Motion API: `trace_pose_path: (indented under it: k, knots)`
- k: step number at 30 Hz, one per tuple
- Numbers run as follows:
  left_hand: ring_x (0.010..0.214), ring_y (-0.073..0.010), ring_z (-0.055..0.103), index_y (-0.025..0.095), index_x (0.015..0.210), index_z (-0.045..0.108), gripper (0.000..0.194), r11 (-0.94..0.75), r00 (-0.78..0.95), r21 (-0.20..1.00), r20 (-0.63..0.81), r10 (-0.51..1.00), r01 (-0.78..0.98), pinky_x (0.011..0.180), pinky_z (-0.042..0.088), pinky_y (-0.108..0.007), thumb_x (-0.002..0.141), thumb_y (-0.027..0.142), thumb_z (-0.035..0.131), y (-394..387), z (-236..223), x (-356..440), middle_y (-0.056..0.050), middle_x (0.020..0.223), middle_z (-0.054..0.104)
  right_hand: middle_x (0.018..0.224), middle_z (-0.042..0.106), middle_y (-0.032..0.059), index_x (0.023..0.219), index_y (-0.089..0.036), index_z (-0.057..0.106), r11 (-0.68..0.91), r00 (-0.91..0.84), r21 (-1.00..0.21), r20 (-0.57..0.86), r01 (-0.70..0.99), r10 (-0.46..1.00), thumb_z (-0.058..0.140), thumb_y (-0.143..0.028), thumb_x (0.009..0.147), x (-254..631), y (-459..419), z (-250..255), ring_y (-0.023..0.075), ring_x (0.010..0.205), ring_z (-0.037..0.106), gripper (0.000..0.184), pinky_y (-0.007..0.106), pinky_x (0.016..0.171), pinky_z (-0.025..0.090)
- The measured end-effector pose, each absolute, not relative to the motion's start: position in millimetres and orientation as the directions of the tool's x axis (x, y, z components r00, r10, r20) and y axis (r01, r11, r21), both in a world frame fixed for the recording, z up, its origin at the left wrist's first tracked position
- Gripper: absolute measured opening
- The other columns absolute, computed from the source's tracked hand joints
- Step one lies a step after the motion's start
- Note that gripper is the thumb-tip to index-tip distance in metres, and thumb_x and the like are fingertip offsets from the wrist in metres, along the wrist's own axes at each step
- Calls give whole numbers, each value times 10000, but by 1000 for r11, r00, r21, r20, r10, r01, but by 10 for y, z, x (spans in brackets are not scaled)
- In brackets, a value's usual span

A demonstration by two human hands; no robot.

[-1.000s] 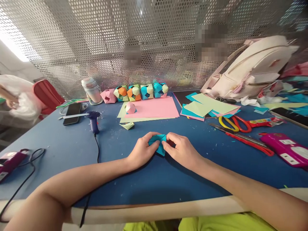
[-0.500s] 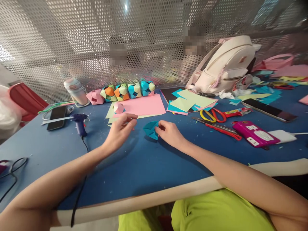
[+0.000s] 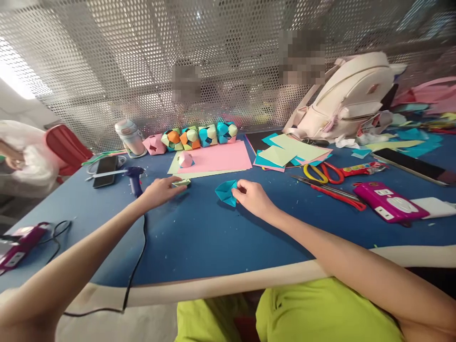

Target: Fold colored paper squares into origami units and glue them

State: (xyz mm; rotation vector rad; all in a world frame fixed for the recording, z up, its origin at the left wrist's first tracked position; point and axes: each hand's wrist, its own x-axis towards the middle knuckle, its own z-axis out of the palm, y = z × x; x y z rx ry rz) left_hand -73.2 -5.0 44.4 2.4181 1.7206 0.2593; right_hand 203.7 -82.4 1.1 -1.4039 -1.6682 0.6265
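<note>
Over the bench (image 3: 192, 237), the right hand (image 3: 252, 197) keeps its grip pinched on the creased blue paper (image 3: 225, 192); the left hand (image 3: 161, 192) has moved to the folded pale-green piece (image 3: 185, 182), thumb and fingers parted around it. Beyond sit faceted paper balls (image 3: 190, 138).

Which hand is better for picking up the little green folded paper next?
Probably the left hand: it is right at the green folded paper, though touching is hard to tell. The right hand is farther away and already pinches the blue folded paper.
</note>
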Motion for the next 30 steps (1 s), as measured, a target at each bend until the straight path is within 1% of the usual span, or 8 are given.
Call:
trace_pose_path:
  k: [6,10,13,17,20,22,27,30]
  knots:
    - [746,-211,629,182,919,679,306,-416,372,238,210,904,878,699,458,-302,806,325,433,-219,217,-648,-76,848,707,477,456,-44,564,-217,326,252,-31,-807,278,534,960,479,-312,770,2020,-852,12,106,497,392,274,255,541,301]
    - [742,-173,631,168,911,654,277,-540,423,390,348,837,746,688,488,-273,781,271,432,-478,337,-484,-71,873,682,497,477,-40,581,-217,345,258,-30,-813,285,523,958,480,-326,784,2054,-866,98,111,505,429,267,256,549,321]
    - [734,-166,637,170,917,660,276,-583,448,466,375,811,666,712,499,-274,740,238,459,-662,433,-350,-62,876,682,514,515,-32,596,-217,371,266,-22,-837,292,478,956,488,-326,795,2098,-884,194,123,529,493,254,255,562,354]
    - [754,-191,643,170,902,686,284,-523,419,577,316,851,627,706,499,-298,799,302,456,-772,471,-205,-61,867,712,517,550,-26,593,-214,402,244,-2,-883,265,401,964,501,-305,799,2144,-910,288,135,535,560,246,255,563,390]
    - [778,-217,681,158,887,679,285,-346,329,768,186,926,539,721,524,-325,811,375,513,-762,421,-125,-76,821,724,517,557,-26,597,-211,417,223,15,-904,244,365,970,505,-291,801,2155,-917,307,136,529,581,236,251,556,402]
    - [750,-219,695,158,892,665,268,-255,326,830,94,941,495,716,535,-334,787,381,560,-732,369,-89,-72,780,721,517,553,-29,597,-210,415,222,11,-905,242,362,970,505,-286,804,2155,-916,301,135,529,585,239,252,559,409]
    - [705,-193,653,174,949,662,346,-283,415,770,27,910,571,639,506,-311,786,462,563,-695,348,-71,-67,865,711,515,542,-33,589,-206,410,225,0,-896,243,382,970,507,-267,812,2154,-911,277,131,529,585,252,250,551,402]
    - [680,-180,603,183,946,664,372,-349,476,677,-3,879,649,604,468,-290,783,497,550,-743,427,-78,-46,812,687,519,538,-34,593,-205,410,219,7,-893,241,394,971,506,-260,816,2152,-905,273,127,524,584,249,246,544,395]
